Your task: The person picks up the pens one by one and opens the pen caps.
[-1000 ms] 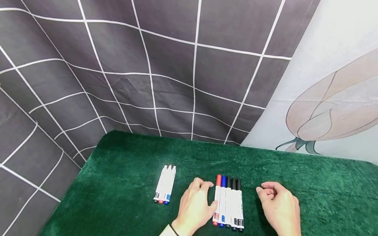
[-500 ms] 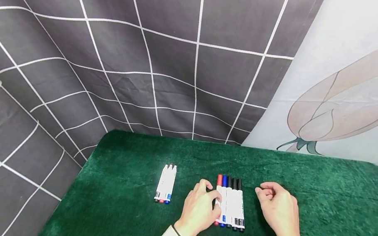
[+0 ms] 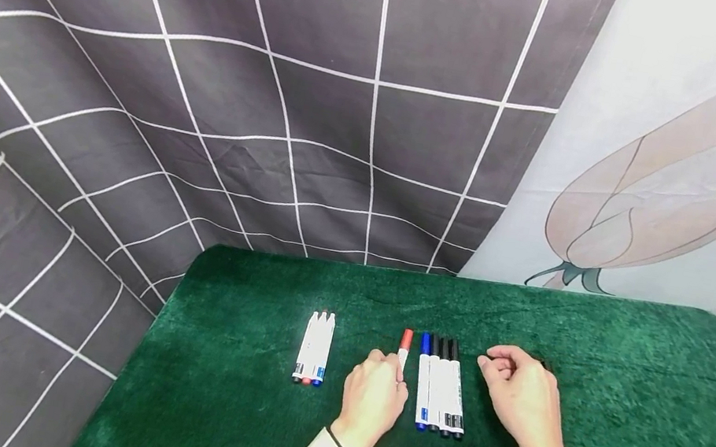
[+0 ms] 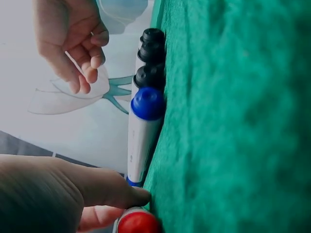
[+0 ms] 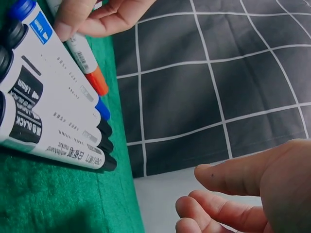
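Note:
My left hand pinches a red-capped whiteboard marker between thumb and fingers. In the right wrist view the red cap sticks out past the fingertips. Just right of it lies a row made of a blue-capped marker and three black-capped markers, side by side. My right hand is to the right of this row, fingers loosely bent, holding nothing. In the left wrist view the red end of the held marker is close to the green cloth, with its barrel mostly hidden.
Three slimmer white pens with black, red and blue ends lie together left of my left hand. Green plush cloth covers the table. A grey gridded curtain and a white flower-printed curtain hang behind it.
My left hand reached over the red marker, took hold of it and drew it left, apart from the blue one. The right hand has hardly moved.

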A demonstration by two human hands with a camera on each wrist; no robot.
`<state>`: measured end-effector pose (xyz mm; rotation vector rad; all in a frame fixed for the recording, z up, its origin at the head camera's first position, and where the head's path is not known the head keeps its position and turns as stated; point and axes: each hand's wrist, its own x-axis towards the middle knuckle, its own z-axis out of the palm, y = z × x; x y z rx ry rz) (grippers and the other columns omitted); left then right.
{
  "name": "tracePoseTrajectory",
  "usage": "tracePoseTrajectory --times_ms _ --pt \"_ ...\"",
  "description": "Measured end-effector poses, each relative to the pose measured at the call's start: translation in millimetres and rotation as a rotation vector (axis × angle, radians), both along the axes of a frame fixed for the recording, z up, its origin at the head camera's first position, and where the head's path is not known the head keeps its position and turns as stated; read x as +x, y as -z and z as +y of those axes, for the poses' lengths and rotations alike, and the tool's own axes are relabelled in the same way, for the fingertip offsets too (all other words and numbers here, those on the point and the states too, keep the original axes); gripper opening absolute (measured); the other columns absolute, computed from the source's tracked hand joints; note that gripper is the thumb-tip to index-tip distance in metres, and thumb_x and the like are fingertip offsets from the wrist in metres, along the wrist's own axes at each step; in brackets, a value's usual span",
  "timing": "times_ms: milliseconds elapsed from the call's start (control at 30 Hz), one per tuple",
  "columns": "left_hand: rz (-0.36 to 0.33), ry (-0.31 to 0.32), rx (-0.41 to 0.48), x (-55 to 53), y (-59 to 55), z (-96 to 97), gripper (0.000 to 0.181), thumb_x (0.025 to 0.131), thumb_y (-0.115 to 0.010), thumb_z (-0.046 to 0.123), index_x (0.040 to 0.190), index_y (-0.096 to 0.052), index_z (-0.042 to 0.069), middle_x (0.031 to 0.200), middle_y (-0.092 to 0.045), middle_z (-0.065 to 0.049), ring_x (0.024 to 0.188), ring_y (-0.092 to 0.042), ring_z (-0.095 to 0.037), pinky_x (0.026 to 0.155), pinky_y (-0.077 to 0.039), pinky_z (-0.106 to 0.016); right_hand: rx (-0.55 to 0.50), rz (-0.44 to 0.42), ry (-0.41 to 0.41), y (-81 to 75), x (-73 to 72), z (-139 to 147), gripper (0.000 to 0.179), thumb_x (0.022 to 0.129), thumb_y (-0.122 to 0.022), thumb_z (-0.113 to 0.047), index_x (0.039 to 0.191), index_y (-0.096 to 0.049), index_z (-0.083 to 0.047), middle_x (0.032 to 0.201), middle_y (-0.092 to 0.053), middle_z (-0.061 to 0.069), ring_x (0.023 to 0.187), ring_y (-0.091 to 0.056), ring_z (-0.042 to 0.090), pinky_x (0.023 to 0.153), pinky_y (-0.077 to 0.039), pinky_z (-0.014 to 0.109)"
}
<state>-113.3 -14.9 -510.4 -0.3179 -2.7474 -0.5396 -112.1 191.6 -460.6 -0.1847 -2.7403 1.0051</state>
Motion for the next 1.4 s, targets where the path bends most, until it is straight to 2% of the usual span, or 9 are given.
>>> tracePoseTrajectory --times_ms 133,300,433,567,900,1000,1133,1267,1400 --pt "0.041 -0.025 0.012 -3.0 -3.1 -3.3 0.021 0.074 -0.084 0.014 0.075 -0.063 0.014 0.067 -0.055 0.000 0.055 -0.058 -0.020 0.048 -0.041 -0.030 -0.012 -0.011 -0.028 -0.6 -0.7 -0.8 0.017 0.093 -0.069 -0.020 0.100 -0.073 -0.004 0.074 -0.063 -0.002 0.065 -0.051 0.015 0.063 -0.039 0.034" --pt "0.124 0.006 0.065 -5.4 -12.0 -8.7 0.022 0.073 -0.084 0.009 0.080 -0.063 0.013 0.071 -0.060 0.000 0.057 -0.059 -0.019 0.050 -0.044 -0.029 -0.099 -0.084 -0.081 -3.4 -0.8 -1.8 0.030 0.099 -0.063 -0.028 0.112 -0.071 -0.003 0.087 -0.070 0.003 0.075 -0.059 0.016 0.069 -0.043 0.035" --pt "0.185 0.038 0.087 -5.5 -21.3 -10.8 0.022 0.073 -0.083 0.007 0.082 -0.064 0.013 0.073 -0.063 0.001 0.061 -0.061 -0.017 0.055 -0.046 -0.028 -0.204 -0.187 -0.142 -6.7 -1.1 -4.1 0.043 0.101 -0.058 -0.040 0.124 -0.064 -0.003 0.092 -0.070 0.007 0.078 -0.063 0.019 0.064 -0.043 0.031" --pt "0.227 0.049 0.075 -3.5 -28.9 -10.1 0.024 0.071 -0.082 0.006 0.083 -0.063 0.014 0.074 -0.064 0.002 0.064 -0.061 -0.017 0.057 -0.047 -0.029 -0.290 -0.241 -0.198 -8.1 0.1 -9.2 0.046 0.101 -0.058 -0.043 0.127 -0.062 -0.005 0.092 -0.070 0.006 0.076 -0.062 0.020 0.059 -0.042 0.028" --pt "0.357 0.126 0.007 -3.5 -34.6 -9.3 0.024 0.071 -0.079 0.006 0.079 -0.059 0.017 0.074 -0.061 0.006 0.069 -0.060 -0.015 0.065 -0.042 -0.028 -0.468 -0.209 -0.311 -5.3 2.7 -25.8 0.041 0.099 -0.065 -0.032 0.126 -0.064 -0.001 0.096 -0.072 0.007 0.079 -0.065 0.016 0.068 -0.051 0.026" --pt "0.373 0.140 -0.002 -3.6 -35.5 -9.1 0.023 0.070 -0.079 0.006 0.077 -0.059 0.017 0.075 -0.061 0.006 0.071 -0.060 -0.014 0.067 -0.042 -0.029 -0.480 -0.205 -0.317 -4.1 3.8 -29.0 0.035 0.098 -0.066 -0.030 0.120 -0.067 -0.002 0.100 -0.072 0.006 0.082 -0.067 0.015 0.071 -0.052 0.025" --pt "0.360 0.164 0.009 -3.8 -36.4 -8.4 0.022 0.071 -0.076 0.005 0.081 -0.061 0.017 0.081 -0.061 0.005 0.080 -0.059 -0.015 0.074 -0.043 -0.032 -0.473 -0.209 -0.311 -3.4 4.4 -30.2 0.029 0.098 -0.066 -0.027 0.114 -0.069 -0.003 0.097 -0.072 0.004 0.081 -0.066 0.015 0.071 -0.051 0.025" --pt "0.365 0.230 0.039 -4.8 -36.7 -8.1 0.021 0.076 -0.075 0.007 0.090 -0.063 0.016 0.090 -0.061 0.004 0.090 -0.060 -0.015 0.082 -0.044 -0.033 -0.564 -0.230 -0.325 -4.1 4.1 -28.9 0.030 0.099 -0.064 -0.024 0.114 -0.068 0.002 0.093 -0.072 0.008 0.079 -0.066 0.019 0.069 -0.052 0.027" --pt "0.412 0.315 0.049 -6.2 -37.2 -8.5 0.016 0.082 -0.076 0.015 0.096 -0.067 0.015 0.094 -0.064 0.005 0.093 -0.061 -0.014 0.084 -0.046 -0.032 -0.679 -0.250 -0.360 -4.6 4.3 -27.9 0.031 0.100 -0.064 -0.022 0.111 -0.067 0.006 0.088 -0.071 0.012 0.075 -0.065 0.018 0.068 -0.054 0.028"
